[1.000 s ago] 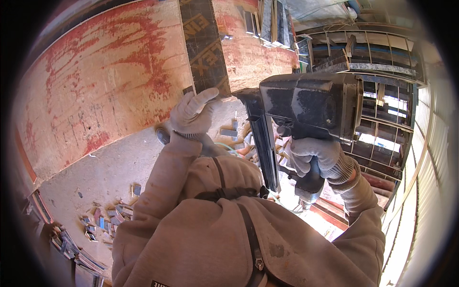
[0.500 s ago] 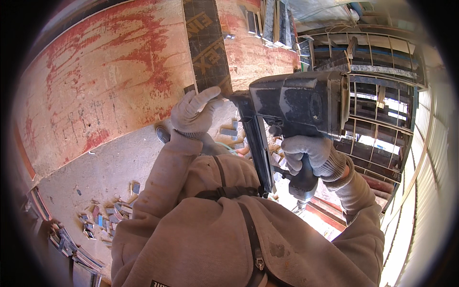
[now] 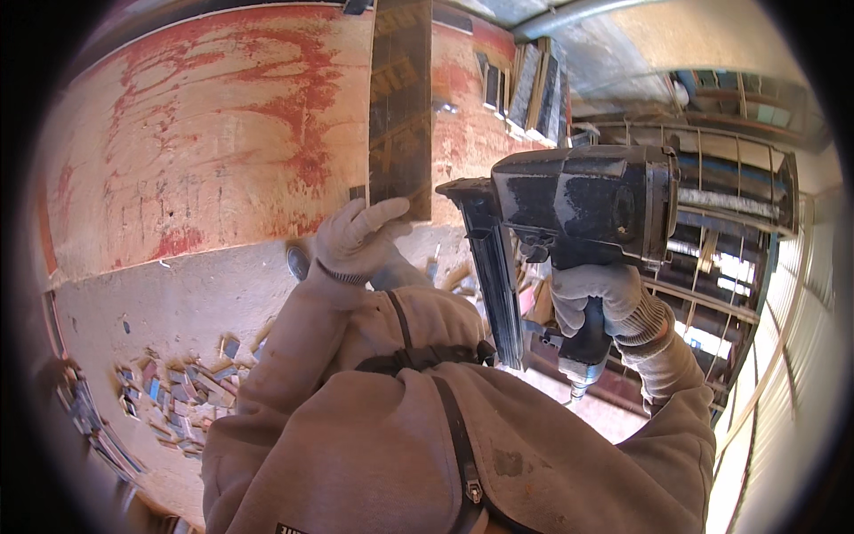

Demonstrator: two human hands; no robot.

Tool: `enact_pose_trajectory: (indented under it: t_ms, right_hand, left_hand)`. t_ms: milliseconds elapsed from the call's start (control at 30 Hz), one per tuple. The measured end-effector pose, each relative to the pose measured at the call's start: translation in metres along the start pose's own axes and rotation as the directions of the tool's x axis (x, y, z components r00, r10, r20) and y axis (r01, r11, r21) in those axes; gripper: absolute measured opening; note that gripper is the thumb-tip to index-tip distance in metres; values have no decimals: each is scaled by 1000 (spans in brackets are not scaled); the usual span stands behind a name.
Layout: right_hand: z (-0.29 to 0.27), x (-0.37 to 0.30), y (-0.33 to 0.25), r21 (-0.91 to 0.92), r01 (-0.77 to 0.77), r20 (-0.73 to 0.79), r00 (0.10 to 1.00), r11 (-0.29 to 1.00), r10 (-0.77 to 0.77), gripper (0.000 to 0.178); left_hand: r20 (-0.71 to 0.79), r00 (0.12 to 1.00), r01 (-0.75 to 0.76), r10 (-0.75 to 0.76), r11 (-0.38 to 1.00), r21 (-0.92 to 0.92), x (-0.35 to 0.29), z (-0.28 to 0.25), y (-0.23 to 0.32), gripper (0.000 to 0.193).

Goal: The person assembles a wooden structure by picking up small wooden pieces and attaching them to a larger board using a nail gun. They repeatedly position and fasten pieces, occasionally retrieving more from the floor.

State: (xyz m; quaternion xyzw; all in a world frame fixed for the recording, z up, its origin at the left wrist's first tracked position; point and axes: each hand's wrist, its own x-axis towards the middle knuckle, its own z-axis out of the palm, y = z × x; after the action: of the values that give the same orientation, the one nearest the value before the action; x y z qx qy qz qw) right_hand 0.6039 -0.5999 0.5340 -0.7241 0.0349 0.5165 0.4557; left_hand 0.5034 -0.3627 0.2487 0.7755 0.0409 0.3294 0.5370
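The nail gun [image 3: 583, 200] has shifted toward three o'clock, now at two. The red-stained panel [image 3: 205, 151] spans ten; the dark board [image 3: 400, 116], twelve. Right hand [image 3: 594, 292], three: fingers wrapped round the gun. Left hand [image 3: 356, 238], ten: at the board's near end; can't tell whether fingers grip it.

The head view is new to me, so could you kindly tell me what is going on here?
A person in work gloves has the right hand wrapped around the grip of a black nail gun, its nose beside the dark board. The left hand is at the board's near end; whether it grips it is hard to tell. The board lies across a red-stained panel.
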Motion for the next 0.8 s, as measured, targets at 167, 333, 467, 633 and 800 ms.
enact_pose_trajectory:
  t_ms: [167, 333, 467, 633, 800]
  right_hand:
    - [-61, 30, -16, 145, 79, 123, 988, 986, -97, 24]
    - [-134, 70, -27, 339, -77, 247, 969, 938, -9, 32]
    - [-178, 85, 6, 518, -69, 259, 963, 853, -79, 35]
    - [-220, 92, 92, 804, -95, 131, 991, 587, -19, 24]
    - [-266, 118, 207, 874, 14, -100, 984, 486, 150, 18]
  left_hand:
    - [53, 994, 67, -94, 925, 373, 2, -11, 46, 50]
    - [-267, 946, -25, 181, 867, 498, 33, 51, 125, 46]
    - [-33, 993, 119, -115, 955, 271, 96, 170, 123, 41]
    - [271, 952, 113, -146, 984, 134, 84, 247, 94, 16]
    - [541, 836, 63, -88, 996, 65, -8, 271, 129, 17]
